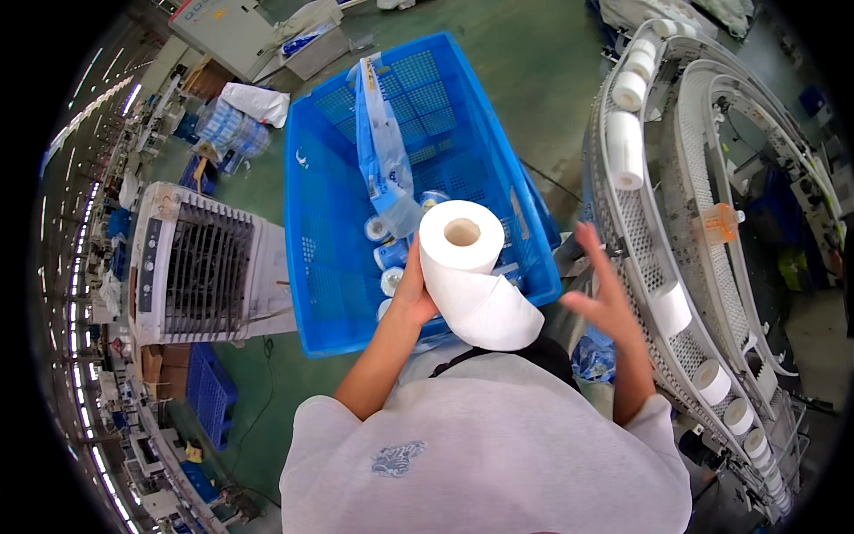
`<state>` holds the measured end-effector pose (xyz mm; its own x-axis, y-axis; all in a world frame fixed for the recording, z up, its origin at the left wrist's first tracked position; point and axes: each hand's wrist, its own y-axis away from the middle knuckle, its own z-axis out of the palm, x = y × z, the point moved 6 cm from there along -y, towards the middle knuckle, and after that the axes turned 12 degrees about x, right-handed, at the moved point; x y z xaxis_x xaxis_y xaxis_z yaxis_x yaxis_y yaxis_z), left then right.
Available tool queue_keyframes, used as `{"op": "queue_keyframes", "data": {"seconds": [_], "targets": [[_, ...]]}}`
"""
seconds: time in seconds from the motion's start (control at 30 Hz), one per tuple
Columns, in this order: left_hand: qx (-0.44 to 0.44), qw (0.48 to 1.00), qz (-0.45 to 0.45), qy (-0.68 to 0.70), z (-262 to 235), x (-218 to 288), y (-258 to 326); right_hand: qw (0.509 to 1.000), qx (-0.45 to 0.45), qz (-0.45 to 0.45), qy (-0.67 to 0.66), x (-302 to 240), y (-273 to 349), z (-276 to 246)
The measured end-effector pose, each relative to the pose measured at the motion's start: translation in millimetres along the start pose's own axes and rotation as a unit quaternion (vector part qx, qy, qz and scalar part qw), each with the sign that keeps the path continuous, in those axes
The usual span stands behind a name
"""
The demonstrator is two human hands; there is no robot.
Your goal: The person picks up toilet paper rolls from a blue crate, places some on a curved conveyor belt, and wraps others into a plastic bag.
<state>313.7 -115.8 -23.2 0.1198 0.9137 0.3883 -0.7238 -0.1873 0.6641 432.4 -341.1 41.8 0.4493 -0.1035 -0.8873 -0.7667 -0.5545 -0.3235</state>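
We see a white paper roll point(469, 265) held up over the near edge of the blue crate point(318, 214), with its loose tail point(496, 313) sagging toward the person's shirt point(498, 436). The left hand point(414, 292) is curled against the roll's left side, its fingers mostly hidden behind the paper; the right hand point(605, 298) is spread wide and has hold of nothing, apart from the roll and near the conveyor point(645, 236). With support from one side only, we judge that the roll could tip or slip into the crate; the hanging tail could unwind further, crease or tear if it catches on the rim. The right hand's closeness to the conveyor could also mean a knock against the rail or the rolls there point(672, 308). As for writing, the blue-and-clear plastic film point(384, 147) in the crate bears printed lettering, the wrapped rolls point(390, 256) below it have blue printing, and the pale cabinet point(222, 37) carries small signs, all too small for us to make out. The shirt has a grey-blue emblem point(398, 458), with no words we can discern.
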Motion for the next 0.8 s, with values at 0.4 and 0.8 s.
{"op": "queue_keyframes", "data": {"seconds": [0.4,0.8], "targets": [[0.014,0.994,0.105,0.020,-27.8,58.6,11.0,0.944,-0.239,0.216,-0.077,-12.8,-9.2,121.7],[-0.021,0.910,0.383,-0.155,-90.4,159.0,40.2,0.874,0.400,0.152,-0.232,137.0,-92.8,-36.4]]}}
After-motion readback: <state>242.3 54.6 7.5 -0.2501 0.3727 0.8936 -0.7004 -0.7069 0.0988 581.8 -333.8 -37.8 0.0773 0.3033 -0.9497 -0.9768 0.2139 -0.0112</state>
